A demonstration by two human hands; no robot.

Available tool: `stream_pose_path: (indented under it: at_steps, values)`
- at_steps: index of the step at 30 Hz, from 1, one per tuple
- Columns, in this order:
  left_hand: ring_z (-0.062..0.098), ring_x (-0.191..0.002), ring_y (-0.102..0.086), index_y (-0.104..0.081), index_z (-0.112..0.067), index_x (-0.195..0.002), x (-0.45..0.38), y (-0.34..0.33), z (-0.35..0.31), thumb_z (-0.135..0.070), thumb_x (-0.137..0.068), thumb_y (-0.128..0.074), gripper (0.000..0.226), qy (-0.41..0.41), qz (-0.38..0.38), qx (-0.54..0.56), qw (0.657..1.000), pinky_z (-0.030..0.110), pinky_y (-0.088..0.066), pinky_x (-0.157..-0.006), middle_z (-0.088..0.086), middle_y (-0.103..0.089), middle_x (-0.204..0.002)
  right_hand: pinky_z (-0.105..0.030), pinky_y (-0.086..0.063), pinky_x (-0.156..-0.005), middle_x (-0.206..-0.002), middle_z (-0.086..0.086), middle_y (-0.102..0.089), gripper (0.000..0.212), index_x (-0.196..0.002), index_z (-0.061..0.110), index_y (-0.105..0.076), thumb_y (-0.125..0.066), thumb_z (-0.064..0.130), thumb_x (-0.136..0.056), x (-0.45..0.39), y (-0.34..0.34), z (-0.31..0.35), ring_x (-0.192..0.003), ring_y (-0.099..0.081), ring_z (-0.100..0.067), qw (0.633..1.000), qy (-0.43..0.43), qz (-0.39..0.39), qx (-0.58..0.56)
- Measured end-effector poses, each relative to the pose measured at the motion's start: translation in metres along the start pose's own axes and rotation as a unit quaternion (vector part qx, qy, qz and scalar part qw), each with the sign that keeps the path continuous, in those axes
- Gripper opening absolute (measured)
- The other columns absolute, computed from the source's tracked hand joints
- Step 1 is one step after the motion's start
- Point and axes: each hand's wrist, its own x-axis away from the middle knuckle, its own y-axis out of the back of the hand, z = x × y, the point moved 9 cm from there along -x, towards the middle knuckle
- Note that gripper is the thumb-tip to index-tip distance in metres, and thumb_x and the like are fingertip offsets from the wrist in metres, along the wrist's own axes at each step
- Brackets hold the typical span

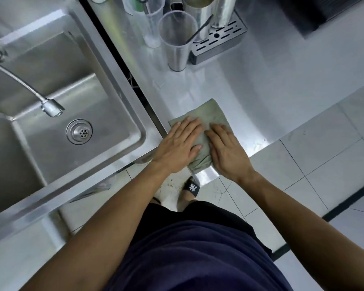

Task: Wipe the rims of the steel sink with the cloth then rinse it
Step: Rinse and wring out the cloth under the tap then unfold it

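Observation:
A folded grey-green cloth [208, 113] lies flat on the steel counter [261, 91], just right of the sink. My left hand [179, 143] presses palm-down on the cloth's left half, fingers spread. My right hand [225, 150] rests flat on its right half and near edge. Neither hand grips the cloth; both lie on top of it. The steel sink [135, 114] fills the left of the view, with a round drain [79, 131] in its basin. A flexible faucet [51, 107] hangs over the basin, and no water runs from it.
Two clear plastic cups [177, 43] and a steel drip tray [219, 43] with metal jugs stand at the back of the counter. A dark gap [135, 80] separates sink from counter. White floor tiles [313, 164] and a slippered foot [189, 190] lie below the counter's front edge.

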Motion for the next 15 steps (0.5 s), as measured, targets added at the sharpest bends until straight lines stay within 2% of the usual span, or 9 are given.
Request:
stream_pose_path:
  at_steps: [4,7,11,15]
  values:
    - [0.028,-0.153,-0.032,-0.048,-0.011,-0.150,0.001,0.002,-0.004,-0.042,-0.105,-0.037,0.056,0.021,-0.020,-0.011,1.000,0.046,-0.027,-0.124,0.007,-0.040,-0.162,-0.053,-0.030,-0.122,-0.149,-0.027,-0.049,0.043,-0.142,-0.006,-0.051,-0.048,0.015,-0.105,0.000,-0.006,-0.003,-0.140,-0.045,-0.044,1.000,-0.006,-0.007,0.013]
    - [0.030,-0.145,-0.044,-0.058,-0.012,-0.140,0.004,0.011,-0.009,-0.040,-0.103,-0.044,0.048,0.027,-0.063,-0.004,0.998,0.047,-0.034,-0.120,0.007,-0.052,-0.153,-0.051,-0.036,-0.117,-0.145,-0.024,-0.053,0.038,-0.138,-0.002,-0.056,-0.049,0.018,-0.106,0.003,-0.001,0.000,-0.136,-0.049,-0.042,0.999,-0.010,-0.034,0.025]
    - [0.028,-0.115,-0.058,-0.065,-0.016,-0.121,0.009,0.029,-0.009,-0.031,-0.098,-0.055,0.029,0.015,-0.108,0.014,0.994,0.040,-0.044,-0.099,0.005,-0.063,-0.124,-0.043,-0.044,-0.091,-0.122,-0.013,-0.062,0.022,-0.118,0.007,-0.067,-0.061,0.020,-0.102,0.004,0.016,0.001,-0.105,-0.057,-0.033,0.994,-0.045,-0.094,0.042]
    - [0.027,-0.098,-0.059,-0.067,-0.017,-0.102,0.030,0.031,-0.016,-0.025,-0.097,-0.056,0.015,-0.025,-0.098,0.016,0.995,0.042,-0.049,-0.082,0.004,-0.062,-0.110,-0.042,-0.047,-0.074,-0.097,-0.007,-0.062,0.010,-0.096,0.007,-0.066,-0.065,0.016,-0.097,0.006,0.019,0.001,-0.084,-0.056,-0.030,0.995,-0.046,-0.085,-0.003]
